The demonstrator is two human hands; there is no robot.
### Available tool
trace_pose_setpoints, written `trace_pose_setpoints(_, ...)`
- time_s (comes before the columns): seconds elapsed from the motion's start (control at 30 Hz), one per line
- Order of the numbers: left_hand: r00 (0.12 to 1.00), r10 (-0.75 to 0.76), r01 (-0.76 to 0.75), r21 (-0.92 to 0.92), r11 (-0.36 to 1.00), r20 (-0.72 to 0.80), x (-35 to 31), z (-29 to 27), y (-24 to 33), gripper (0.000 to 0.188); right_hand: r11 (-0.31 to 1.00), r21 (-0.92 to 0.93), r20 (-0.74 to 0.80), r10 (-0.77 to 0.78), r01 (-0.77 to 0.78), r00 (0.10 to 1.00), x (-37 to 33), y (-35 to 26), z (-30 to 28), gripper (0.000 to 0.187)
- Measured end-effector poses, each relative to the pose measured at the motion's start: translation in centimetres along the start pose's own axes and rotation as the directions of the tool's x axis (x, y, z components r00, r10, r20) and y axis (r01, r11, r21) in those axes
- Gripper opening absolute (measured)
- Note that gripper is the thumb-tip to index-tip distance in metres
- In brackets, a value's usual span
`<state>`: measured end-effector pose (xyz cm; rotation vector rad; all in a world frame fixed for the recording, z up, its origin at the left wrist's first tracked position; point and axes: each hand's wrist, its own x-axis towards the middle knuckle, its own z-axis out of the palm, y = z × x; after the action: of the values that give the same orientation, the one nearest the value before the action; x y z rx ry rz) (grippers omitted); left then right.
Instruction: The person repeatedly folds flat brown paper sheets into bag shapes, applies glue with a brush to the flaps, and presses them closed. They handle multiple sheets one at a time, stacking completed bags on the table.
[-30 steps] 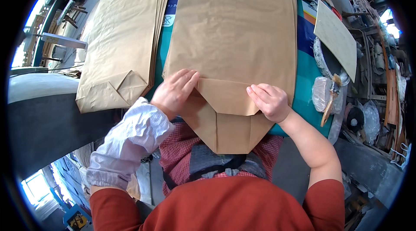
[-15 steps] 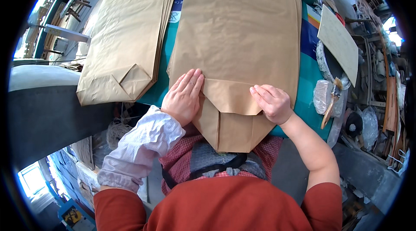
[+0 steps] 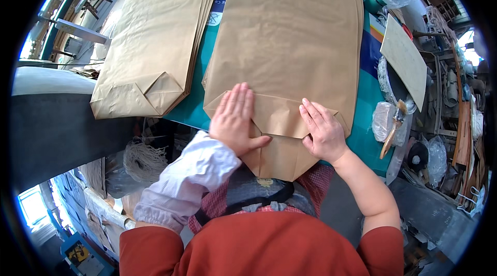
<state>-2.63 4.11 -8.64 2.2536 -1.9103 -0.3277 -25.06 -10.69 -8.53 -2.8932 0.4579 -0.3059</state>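
Observation:
A brown paper bag (image 3: 290,38) lies on top of a stack in front of me, its bottom end folded into flaps that hang past the near table edge. One folded flap (image 3: 281,115) lies turned back across the bag, and a tapered flap (image 3: 283,154) reaches toward my lap. My left hand (image 3: 235,120) presses flat on the left side of the folds, fingers out and thumb apart. On the right side of the folds rests my right hand (image 3: 324,131), fingers extended and lying on the paper. Neither hand grips anything.
A second stack of brown paper bags (image 3: 150,38) lies to the left, its top bag's end folded. On the right are a brush (image 3: 394,130), a plastic-wrapped block (image 3: 383,118) and a pale board (image 3: 404,63). The table's teal cover (image 3: 366,105) shows between them.
My left hand has moved right onto the folds, its thumb now spread. My right hand's fingers have straightened from a pinch on the flap edge to lie on the paper.

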Motion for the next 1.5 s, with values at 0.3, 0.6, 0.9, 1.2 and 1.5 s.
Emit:
trace_pose_setpoints(0.3, 1.000, -0.013, 0.013, -0.022, 1.000, -0.016, -0.1, -2.0, -1.9, 0.099, 0.990, 0.136, -0.080, 0.058, -0.047, 0.995, -0.9, 0.5, 0.1, 0.071)
trace_pose_setpoints(0.6, 0.999, 0.053, -0.053, -0.216, 0.975, -0.006, 6.4, -1.8, -10.4, 0.010, 0.813, 0.461, -0.150, 0.467, -0.356, 0.872, 0.4, 5.2, -0.6, 0.015)
trace_pose_setpoints(0.9, 0.996, -0.011, 0.008, -0.040, 0.999, -0.090, 5.6, -1.2, -9.8, 0.014, 0.334, 0.379, -0.615, 0.788, -0.863, 0.036, -18.3, 13.8, -11.1, 0.025)
trace_pose_setpoints(1.2, 0.983, 0.049, -0.050, -0.003, 0.999, -0.177, 6.5, -0.6, -9.9, 0.019, -0.101, 0.603, -0.210, 0.937, -0.791, -0.279, -32.0, 19.1, -3.1, 0.037)
trace_pose_setpoints(1.5, 0.985, -0.006, -0.004, -0.056, 0.998, -0.171, 5.4, -3.2, -8.1, 0.027, 0.323, 0.853, -0.473, 0.810, -0.411, -0.346, -27.2, 9.2, -13.2, 0.016)
